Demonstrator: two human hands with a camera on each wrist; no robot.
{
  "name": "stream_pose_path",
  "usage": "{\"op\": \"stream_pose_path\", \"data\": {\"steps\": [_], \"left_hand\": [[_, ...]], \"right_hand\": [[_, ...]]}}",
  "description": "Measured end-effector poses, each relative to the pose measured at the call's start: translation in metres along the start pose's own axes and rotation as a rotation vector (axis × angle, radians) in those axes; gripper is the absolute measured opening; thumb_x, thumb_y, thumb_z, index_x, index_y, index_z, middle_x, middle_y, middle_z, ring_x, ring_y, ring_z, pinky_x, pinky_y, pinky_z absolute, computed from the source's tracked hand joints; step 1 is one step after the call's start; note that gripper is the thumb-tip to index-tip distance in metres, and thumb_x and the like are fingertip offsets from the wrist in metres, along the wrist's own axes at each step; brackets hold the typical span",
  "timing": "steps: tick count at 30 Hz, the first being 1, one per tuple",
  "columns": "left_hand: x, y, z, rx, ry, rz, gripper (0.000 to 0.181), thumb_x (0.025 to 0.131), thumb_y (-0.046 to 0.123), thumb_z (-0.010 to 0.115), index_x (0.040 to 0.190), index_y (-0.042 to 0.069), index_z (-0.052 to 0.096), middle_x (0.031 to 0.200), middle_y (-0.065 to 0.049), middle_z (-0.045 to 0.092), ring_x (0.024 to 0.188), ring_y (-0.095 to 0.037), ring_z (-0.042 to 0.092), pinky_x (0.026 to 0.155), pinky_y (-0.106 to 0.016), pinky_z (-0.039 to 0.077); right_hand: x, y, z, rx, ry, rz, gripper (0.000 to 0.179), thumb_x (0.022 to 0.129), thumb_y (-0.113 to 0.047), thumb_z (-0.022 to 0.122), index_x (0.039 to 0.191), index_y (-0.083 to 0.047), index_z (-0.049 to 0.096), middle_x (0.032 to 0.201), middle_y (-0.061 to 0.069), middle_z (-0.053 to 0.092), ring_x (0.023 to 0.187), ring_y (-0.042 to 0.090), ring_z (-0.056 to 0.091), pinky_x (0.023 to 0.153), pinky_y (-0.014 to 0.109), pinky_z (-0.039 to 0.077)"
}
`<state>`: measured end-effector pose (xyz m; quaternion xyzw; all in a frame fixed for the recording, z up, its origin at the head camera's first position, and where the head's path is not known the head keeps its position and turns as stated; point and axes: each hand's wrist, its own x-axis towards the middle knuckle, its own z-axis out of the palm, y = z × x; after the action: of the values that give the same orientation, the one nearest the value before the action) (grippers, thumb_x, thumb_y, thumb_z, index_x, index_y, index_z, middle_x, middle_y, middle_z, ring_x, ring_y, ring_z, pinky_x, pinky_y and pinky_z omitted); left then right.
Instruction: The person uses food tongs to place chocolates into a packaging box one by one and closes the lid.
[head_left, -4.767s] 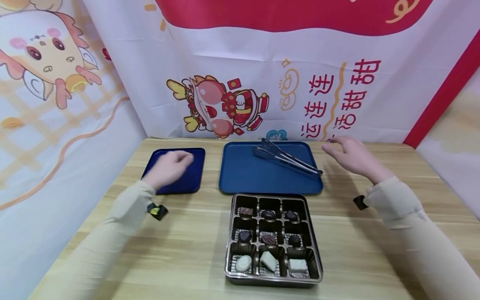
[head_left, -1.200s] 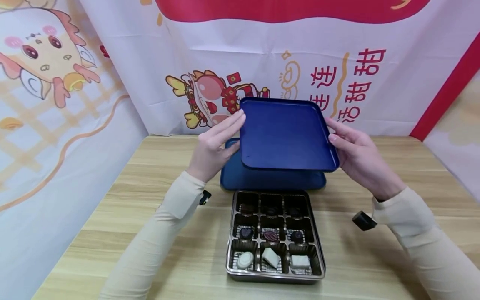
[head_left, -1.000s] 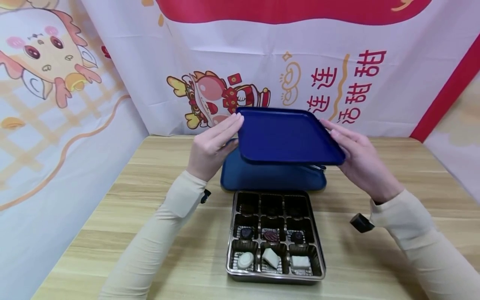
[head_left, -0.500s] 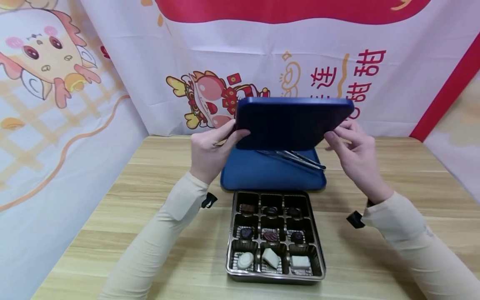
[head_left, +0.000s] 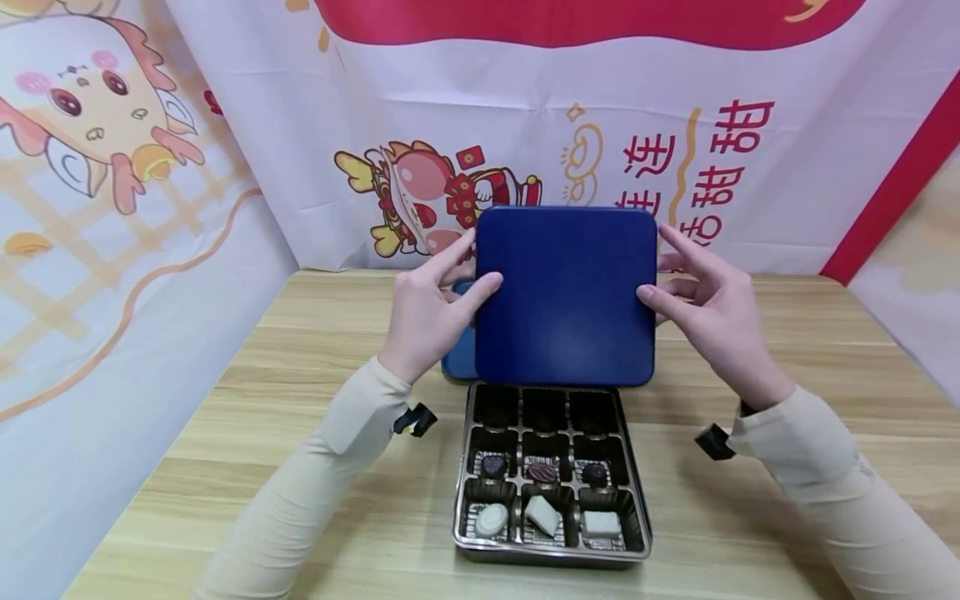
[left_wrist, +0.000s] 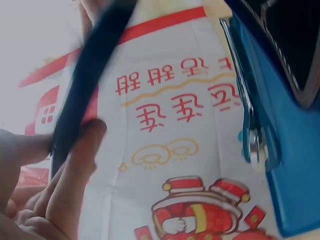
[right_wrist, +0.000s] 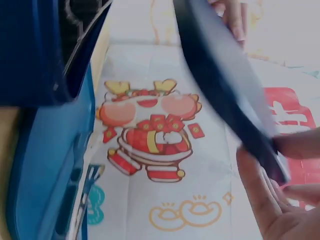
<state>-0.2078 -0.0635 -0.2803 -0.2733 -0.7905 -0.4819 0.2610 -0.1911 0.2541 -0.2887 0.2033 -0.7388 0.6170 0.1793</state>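
Note:
A square dark blue tin lid [head_left: 566, 300] is held up over the back of the box, its smooth outer face towards me. My left hand [head_left: 429, 312] pinches its left edge, thumb on the face and fingers behind. On the opposite edge my right hand [head_left: 712, 312] grips likewise. Below the lid stands an uncovered chocolate tin [head_left: 551, 557] with a divided brown insert. White chocolates [head_left: 491, 521] fill its front row and dark chocolates [head_left: 542, 472] the middle one. The back row lies in shadow under the lid.
Behind the lid lies a blue tray [head_left: 459, 362], mostly hidden in the head view. Metal tongs [right_wrist: 80, 205] rest on that tray. A printed cloth [head_left: 450, 83] hangs along the table's back edge. The wooden table [head_left: 345, 333] extends to both sides.
The lid came from the table's left side to above the tin, held in both hands. Over the last second it was flipped, hiding its inside and showing its outer face.

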Motion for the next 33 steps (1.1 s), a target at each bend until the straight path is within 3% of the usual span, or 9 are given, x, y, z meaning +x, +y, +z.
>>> {"op": "stream_pose_path", "data": {"steps": [3,5,8,11,16,20,25,33], "left_hand": [[-0.001,0.000,-0.003,-0.068,-0.101,-0.165,0.057,0.093,0.033,0.070,0.144,0.016,0.052,0.082,-0.003,0.074,0.049,-0.014,0.064,0.050,-0.031,0.053],[-0.002,-0.001,-0.005,-0.104,-0.180,-0.271,0.058,0.094,0.037,0.068,0.146,0.018,0.050,0.067,-0.001,0.069,0.044,-0.019,0.062,0.050,-0.036,0.054],[-0.006,-0.006,-0.008,-0.120,-0.291,-0.393,0.060,0.095,0.040,0.066,0.148,0.021,0.046,0.057,-0.006,0.064,0.044,-0.026,0.062,0.050,-0.043,0.055],[-0.012,-0.013,-0.011,-0.136,-0.404,-0.487,0.063,0.095,0.040,0.066,0.150,0.022,0.042,0.058,-0.011,0.064,0.046,-0.031,0.063,0.048,-0.047,0.054],[-0.022,-0.025,-0.014,-0.137,-0.573,-0.557,0.062,0.096,0.036,0.065,0.151,0.018,0.040,0.060,-0.015,0.064,0.049,-0.033,0.064,0.051,-0.046,0.056],[-0.030,-0.030,-0.016,-0.139,-0.640,-0.609,0.061,0.097,0.033,0.066,0.149,0.015,0.041,0.062,-0.017,0.064,0.051,-0.034,0.065,0.055,-0.051,0.055],[-0.040,-0.031,-0.016,-0.138,-0.673,-0.657,0.061,0.096,0.032,0.067,0.148,0.012,0.041,0.065,-0.018,0.065,0.052,-0.033,0.066,0.055,-0.046,0.056],[-0.055,-0.026,-0.018,-0.133,-0.759,-0.673,0.062,0.098,0.033,0.063,0.149,0.009,0.037,0.064,-0.015,0.067,0.053,-0.031,0.066,0.058,-0.042,0.057]], "right_hand": [[-0.001,-0.004,0.000,0.067,-0.038,0.148,0.061,0.089,-0.005,0.073,0.145,-0.015,0.051,0.103,0.017,0.061,0.064,0.020,0.067,0.053,0.031,0.055],[-0.001,-0.006,0.000,0.042,-0.069,0.246,0.060,0.090,-0.013,0.074,0.146,-0.016,0.050,0.097,0.014,0.062,0.058,0.019,0.063,0.051,0.032,0.054],[0.000,-0.006,0.000,-0.056,-0.174,0.385,0.065,0.091,-0.024,0.074,0.149,-0.017,0.045,0.094,0.012,0.063,0.058,0.018,0.060,0.053,0.035,0.055],[0.002,-0.004,-0.001,-0.079,-0.318,0.491,0.072,0.090,-0.026,0.075,0.152,-0.016,0.039,0.092,0.016,0.063,0.059,0.020,0.059,0.055,0.042,0.056],[0.000,0.004,0.001,-0.037,-0.541,0.610,0.080,0.091,-0.021,0.074,0.155,-0.012,0.028,0.082,0.019,0.059,0.056,0.026,0.062,0.057,0.052,0.056],[-0.004,0.010,0.007,-0.033,-0.657,0.659,0.084,0.091,-0.020,0.074,0.155,-0.005,0.021,0.072,0.017,0.057,0.056,0.032,0.064,0.061,0.056,0.054],[-0.012,0.016,0.011,-0.023,-0.703,0.684,0.081,0.092,-0.019,0.073,0.152,-0.002,0.021,0.067,0.017,0.056,0.054,0.035,0.064,0.059,0.054,0.055],[-0.027,0.020,0.013,-0.012,-0.745,0.720,0.082,0.092,-0.021,0.073,0.150,0.002,0.020,0.069,0.020,0.060,0.055,0.035,0.065,0.061,0.049,0.057]]}}
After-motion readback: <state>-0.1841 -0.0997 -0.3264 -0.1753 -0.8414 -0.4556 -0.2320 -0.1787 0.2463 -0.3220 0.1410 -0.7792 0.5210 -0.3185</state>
